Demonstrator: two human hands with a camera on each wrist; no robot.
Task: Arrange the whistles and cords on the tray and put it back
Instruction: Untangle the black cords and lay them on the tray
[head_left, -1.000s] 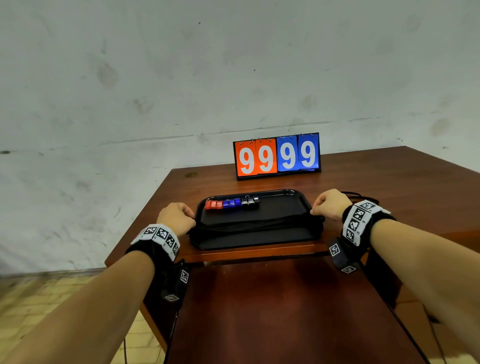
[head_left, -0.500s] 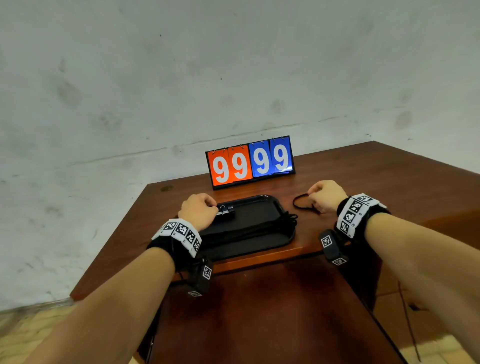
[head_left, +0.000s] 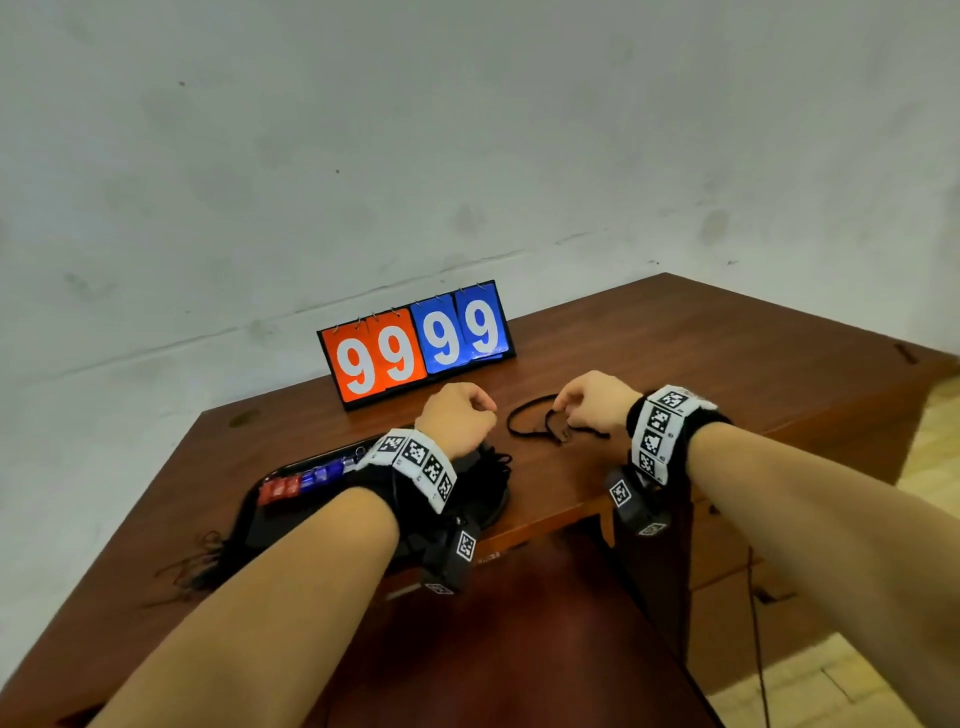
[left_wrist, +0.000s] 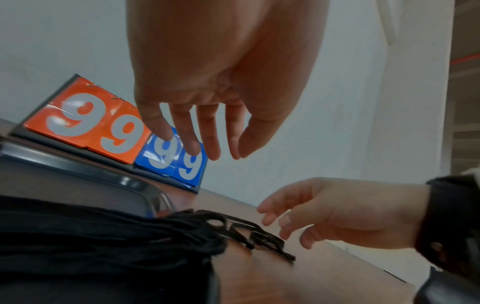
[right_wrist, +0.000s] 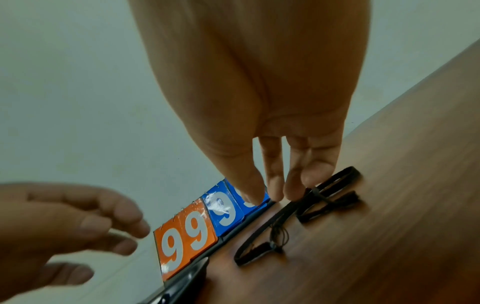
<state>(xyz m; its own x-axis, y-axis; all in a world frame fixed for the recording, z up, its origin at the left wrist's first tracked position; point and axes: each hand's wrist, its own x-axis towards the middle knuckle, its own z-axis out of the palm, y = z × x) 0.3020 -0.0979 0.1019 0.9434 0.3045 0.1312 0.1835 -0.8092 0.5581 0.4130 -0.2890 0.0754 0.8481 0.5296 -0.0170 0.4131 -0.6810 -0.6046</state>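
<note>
A black tray (head_left: 306, 461) lies on the brown table, partly hidden under my left forearm. Red whistles (head_left: 280, 488) and blue whistles (head_left: 322, 474) sit in a row along its far side. A bundle of black cords (left_wrist: 103, 236) lies across the tray, with its ends hanging over both short edges. One loose black cord (head_left: 535, 421) lies on the table to the right of the tray. My right hand (right_wrist: 275, 191) reaches down and its fingertips (right_wrist: 293, 191) touch this cord. My left hand (left_wrist: 207, 144) hovers past the tray's right end with relaxed fingers, holding nothing.
An orange and blue flip scoreboard (head_left: 415, 343) reading 99 99 stands behind the tray near the wall. The table (head_left: 727, 364) stretches away to the right. A lower, darker wooden surface (head_left: 519, 649) lies in front of it. Thin cable hangs at the right.
Both hands have let go of the tray's short ends. The right hand went to the loose cord on the table, and the left hand has followed across the tray toward it.
</note>
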